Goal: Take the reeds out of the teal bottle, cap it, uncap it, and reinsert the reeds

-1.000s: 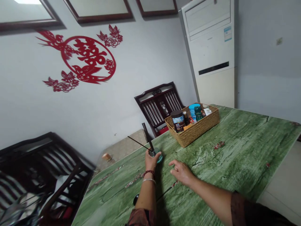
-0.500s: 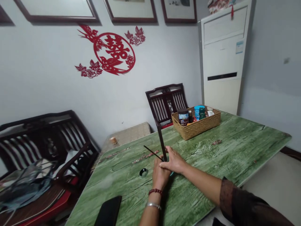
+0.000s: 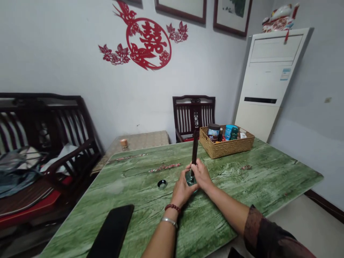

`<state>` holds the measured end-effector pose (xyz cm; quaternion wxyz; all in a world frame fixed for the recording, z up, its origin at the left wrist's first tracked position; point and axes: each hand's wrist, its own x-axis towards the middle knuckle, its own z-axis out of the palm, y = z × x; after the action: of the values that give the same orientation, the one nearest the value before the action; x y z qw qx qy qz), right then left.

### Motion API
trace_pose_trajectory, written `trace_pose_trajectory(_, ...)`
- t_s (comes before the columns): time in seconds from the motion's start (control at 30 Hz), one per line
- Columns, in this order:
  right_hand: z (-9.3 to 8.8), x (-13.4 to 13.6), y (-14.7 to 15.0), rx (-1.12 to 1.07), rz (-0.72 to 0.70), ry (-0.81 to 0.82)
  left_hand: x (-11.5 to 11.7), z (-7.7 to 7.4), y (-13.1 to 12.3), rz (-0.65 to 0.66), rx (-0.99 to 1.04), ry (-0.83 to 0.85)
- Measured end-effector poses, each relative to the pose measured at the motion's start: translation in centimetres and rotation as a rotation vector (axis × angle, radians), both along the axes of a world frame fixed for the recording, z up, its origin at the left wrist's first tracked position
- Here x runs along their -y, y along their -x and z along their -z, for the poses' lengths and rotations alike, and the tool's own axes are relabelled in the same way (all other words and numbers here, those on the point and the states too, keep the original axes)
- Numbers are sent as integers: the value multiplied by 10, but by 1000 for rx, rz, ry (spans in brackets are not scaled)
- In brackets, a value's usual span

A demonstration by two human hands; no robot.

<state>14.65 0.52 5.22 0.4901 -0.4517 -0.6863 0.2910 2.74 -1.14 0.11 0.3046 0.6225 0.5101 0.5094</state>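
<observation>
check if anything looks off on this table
One small oddity: a black ring-shaped object lies alone on the green-patterned tabletop, apart from the items gathered in the woven basket. I can't tell whether it's a loose cap or a fitting.

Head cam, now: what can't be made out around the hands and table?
Head view:
Where the dark stick joins the teal base: hidden by the left hand and right hand.
Labels on the jars in the basket: too small to read.
Lower part of the basket's contents: hidden by its wall.
Black slab: lower end cut off by the bottom edge.
</observation>
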Motion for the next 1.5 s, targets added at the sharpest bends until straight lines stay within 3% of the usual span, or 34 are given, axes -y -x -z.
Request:
trace_pose_trajectory(0.17, -46, 1, -25, -314, -56, -124, 3, -8, -1, -31, -187, 47)
trace_pose_trajectory(0.27, -56, 0, -60, -78, -42, -168, 3, -9, -1, -28, -258, 56)
trace_pose_trajectory(0.37, -38, -1, -101, 404, 103, -141, 2, -9, 0, -17, -303, 70)
trace_pose_trajectory(0.5, 6, 0, -150, 913, 284, 41, 0, -8, 0, -7, -317, 60)
trace_pose_trajectory(0.6, 28, 2, -175, 1066, 377, 124, -1, -8, 0, -20, -306, 52)
trace_pose_trajectory(0.7, 38, 2, -190, 1109, 440, 152, -1, -9, -1, -15, -283, 34)
trace_pose_trajectory(1.03, 55, -5, -195, 1162, 533, 155, -3, -2, -2, -1, -310, 34)
trace_pose_trajectory(1.17, 55, -4, -194, 1180, 537, 118, -4, -12, 12, 35, -358, -19)
trace_pose_trajectory(1.27, 53, -2, -194, 1191, 525, 87, -1, -25, 38, -145, -494, -117)
trace_pose_trajectory(1.37, 44, 3, -190, 1178, 520, 9, 3, -28, 67, -431, -793, -15)
trace_pose_trajectory(1.43, 34, 6, -181, 1115, 473, -68, 3, -23, 81, -434, -916, 137)
trace_pose_trajectory(1.5, 24, 7, -164, 985, 338, -129, 0, -14, 91, -346, -935, 242)
